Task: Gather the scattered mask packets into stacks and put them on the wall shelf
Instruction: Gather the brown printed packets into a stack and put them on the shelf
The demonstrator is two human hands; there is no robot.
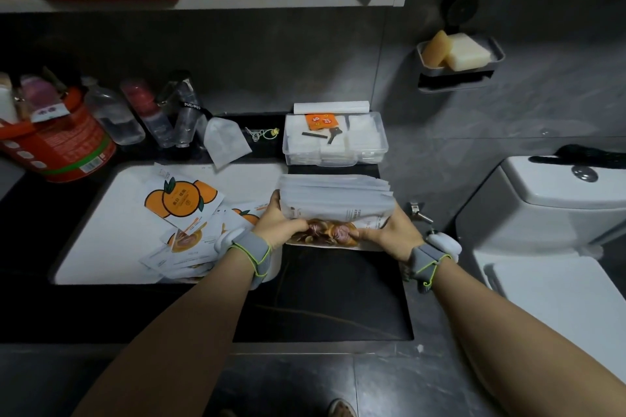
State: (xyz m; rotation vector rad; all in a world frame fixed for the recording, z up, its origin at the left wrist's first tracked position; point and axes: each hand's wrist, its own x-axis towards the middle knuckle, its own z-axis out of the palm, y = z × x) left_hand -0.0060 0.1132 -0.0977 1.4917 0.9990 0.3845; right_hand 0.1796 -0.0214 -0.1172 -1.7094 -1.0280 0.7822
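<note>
The person holds a thick stack of mask packets (338,195) between both hands, over the dark worktop (325,301) and just right of the white sink (98,234). The left hand (279,225) curls round the stack's left end and the right hand (389,232) clasps its right end, fingers bent and pressing inward. The nearest packet shows a print of brown and purple shapes along its lower edge. It cannot be told whether that edge rests on the worktop. Each wrist wears a grey band with yellow-green trim.

More loose packets (184,205) lie heaped in the sink, near the left hand. Several are printed with oranges, and they overlap at different angles.

Behind the stack a clear plastic box (335,145) stands on the worktop against the wall, with an orange card and a small dark object on its lid. Further left along the wall stand a few clear bottles (113,117) and a red bucket (64,145) stuffed with items. The wall shelf (101,5) runs across the upper left with red things on it, beside a white cabinet door. A soap dish (460,56) with two bars hangs on the wall at the right, above a white toilet cistern (555,200)
</note>
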